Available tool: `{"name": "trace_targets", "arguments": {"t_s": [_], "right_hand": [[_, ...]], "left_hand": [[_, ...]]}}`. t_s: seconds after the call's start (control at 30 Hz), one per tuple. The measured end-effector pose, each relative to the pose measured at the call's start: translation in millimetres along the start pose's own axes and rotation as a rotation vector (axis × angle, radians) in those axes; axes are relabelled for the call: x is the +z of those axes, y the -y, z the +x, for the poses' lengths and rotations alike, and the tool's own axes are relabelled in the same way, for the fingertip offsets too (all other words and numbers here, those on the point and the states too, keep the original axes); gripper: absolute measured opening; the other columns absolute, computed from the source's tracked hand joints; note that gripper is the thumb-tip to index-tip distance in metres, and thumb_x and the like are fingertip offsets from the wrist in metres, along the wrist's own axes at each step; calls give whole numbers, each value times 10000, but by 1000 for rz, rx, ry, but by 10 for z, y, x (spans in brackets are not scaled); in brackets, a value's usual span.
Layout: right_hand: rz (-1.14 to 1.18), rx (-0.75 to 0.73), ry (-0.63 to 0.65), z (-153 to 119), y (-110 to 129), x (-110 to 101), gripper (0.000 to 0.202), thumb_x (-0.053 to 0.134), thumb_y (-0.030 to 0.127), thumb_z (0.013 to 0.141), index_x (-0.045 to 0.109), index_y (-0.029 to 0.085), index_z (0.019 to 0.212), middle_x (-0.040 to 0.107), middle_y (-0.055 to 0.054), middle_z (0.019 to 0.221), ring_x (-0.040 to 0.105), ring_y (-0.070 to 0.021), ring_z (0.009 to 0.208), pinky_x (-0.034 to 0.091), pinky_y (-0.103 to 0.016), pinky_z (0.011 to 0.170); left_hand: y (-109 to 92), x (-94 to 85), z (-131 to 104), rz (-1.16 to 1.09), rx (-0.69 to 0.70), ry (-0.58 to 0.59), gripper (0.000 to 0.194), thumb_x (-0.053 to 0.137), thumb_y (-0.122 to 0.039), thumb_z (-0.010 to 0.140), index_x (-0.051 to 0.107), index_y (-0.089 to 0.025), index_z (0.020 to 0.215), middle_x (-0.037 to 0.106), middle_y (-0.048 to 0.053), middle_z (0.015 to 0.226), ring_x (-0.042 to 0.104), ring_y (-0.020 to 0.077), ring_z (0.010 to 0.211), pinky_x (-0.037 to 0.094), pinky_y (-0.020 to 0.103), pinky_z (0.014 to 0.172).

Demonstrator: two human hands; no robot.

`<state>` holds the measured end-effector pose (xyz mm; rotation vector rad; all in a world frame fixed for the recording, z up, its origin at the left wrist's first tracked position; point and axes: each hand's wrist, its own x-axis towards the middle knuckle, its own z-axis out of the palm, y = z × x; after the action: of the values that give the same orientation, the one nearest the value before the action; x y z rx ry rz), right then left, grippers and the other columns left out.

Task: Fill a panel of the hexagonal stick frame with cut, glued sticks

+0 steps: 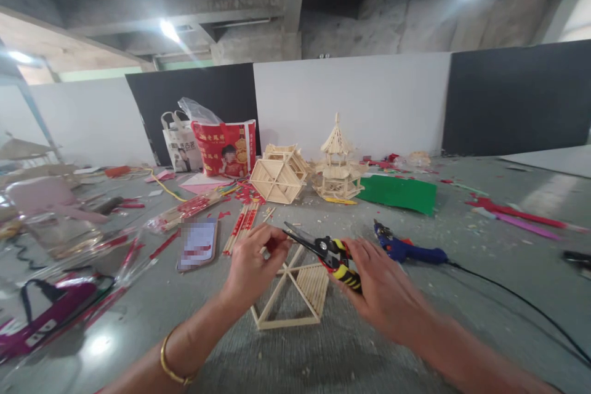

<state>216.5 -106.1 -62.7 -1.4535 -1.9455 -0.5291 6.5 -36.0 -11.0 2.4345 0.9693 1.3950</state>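
Gripping yellow-black pruners (pixel 329 253): right hand (pixel 378 280), fingers curled round handles (pixel 347 277). Left hand (pixel 253 258): thumb and index pinched together by blades (pixel 302 243), can't tell if holding anything. Hexagonal stick frame (pixel 308 289) lies beneath fingers.

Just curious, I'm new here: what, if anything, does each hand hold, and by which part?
The right hand holds the cutters by their yellow-and-black handles. The left hand curls beside the blades; whether it holds anything cannot be told.

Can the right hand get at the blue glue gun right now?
Probably to touch, not to grasp: the right hand is closed around the shears. The glue gun lies close by, with nothing visible between.
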Motion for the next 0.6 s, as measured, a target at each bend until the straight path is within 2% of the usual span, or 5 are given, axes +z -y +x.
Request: {"name": "trace_targets", "arguments": {"t_s": [0.6], "right_hand": [[27,8,-6,11,50,-43,426,535,321,808,434,149,1185,615,-160,1023,583,-305,927,499,-467,786]], "left_hand": [[-37,0,-26,59,57,-49,92,569,-152,784,562,-198,704,571,-27,663,526,93,610,425,206,606]]}}
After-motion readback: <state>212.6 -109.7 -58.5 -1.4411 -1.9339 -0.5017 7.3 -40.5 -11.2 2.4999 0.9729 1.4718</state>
